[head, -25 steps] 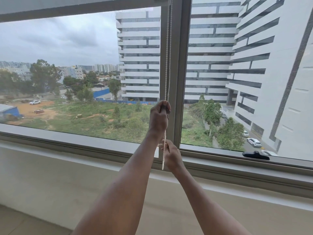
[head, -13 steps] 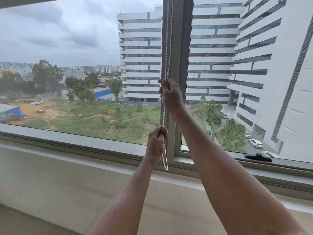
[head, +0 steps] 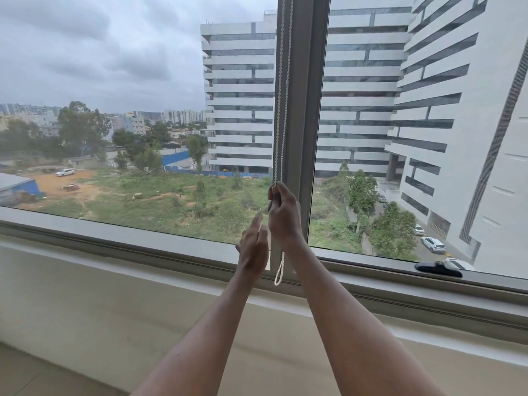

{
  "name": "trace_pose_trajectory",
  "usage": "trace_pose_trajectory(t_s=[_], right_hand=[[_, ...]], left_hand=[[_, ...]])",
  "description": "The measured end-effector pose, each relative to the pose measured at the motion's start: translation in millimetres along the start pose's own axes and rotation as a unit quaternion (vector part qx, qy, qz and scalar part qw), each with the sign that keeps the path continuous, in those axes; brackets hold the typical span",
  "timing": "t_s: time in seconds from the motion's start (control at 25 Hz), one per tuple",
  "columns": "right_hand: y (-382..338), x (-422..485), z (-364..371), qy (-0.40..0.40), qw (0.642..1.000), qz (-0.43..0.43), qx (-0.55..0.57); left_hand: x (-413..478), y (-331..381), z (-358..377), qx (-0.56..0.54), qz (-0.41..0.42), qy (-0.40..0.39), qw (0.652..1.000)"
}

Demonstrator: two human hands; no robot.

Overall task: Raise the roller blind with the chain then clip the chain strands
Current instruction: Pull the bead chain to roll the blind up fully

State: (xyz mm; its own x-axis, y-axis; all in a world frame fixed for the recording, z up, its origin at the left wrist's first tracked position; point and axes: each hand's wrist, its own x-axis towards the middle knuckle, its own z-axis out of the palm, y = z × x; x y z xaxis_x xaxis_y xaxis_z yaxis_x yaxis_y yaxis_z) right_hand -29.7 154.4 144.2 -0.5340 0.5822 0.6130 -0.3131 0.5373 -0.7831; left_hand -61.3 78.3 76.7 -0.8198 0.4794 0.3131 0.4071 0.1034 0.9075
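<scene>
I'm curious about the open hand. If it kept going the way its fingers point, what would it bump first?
Probably the window glass. The left hand is open, fingers aimed up and forward beside the chain; depth is hard to judge.

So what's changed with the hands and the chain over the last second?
The right hand, high on the chain half a second ago, has pulled down and stays closed on it. The left hand has let go and is open beside the chain. The blind edge has risen out of view. The chain's bottom loop hangs by the frame as before.
</scene>
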Motion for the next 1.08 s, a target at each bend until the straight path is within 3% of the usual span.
trace_pose_trajectory(t_s=[0.16, 0.32, 0.48, 0.96, 1.08], right_hand=[[36, -24, 1, 0.006, 0.999, 0.029, -0.037], [66, -46, 3, 0.011, 0.998, 0.033, -0.053], [83, -57, 3, 0.025, 0.997, 0.037, -0.069], [65, -67, -13, -0.066, 0.996, 0.068, 0.009], [63, -68, -21, -0.128, 0.988, 0.076, -0.045]], left_hand=[[22, 46, -13, -0.109, 0.082, 0.046, 0.99], [50, 111, -16, -0.173, 0.149, 0.031, 0.973], [67, 170, -19, -0.263, 0.164, 0.014, 0.951], [63, 171, -9, -0.248, 0.188, 0.048, 0.949], [57, 160, -5, -0.2, 0.19, 0.048, 0.96]])
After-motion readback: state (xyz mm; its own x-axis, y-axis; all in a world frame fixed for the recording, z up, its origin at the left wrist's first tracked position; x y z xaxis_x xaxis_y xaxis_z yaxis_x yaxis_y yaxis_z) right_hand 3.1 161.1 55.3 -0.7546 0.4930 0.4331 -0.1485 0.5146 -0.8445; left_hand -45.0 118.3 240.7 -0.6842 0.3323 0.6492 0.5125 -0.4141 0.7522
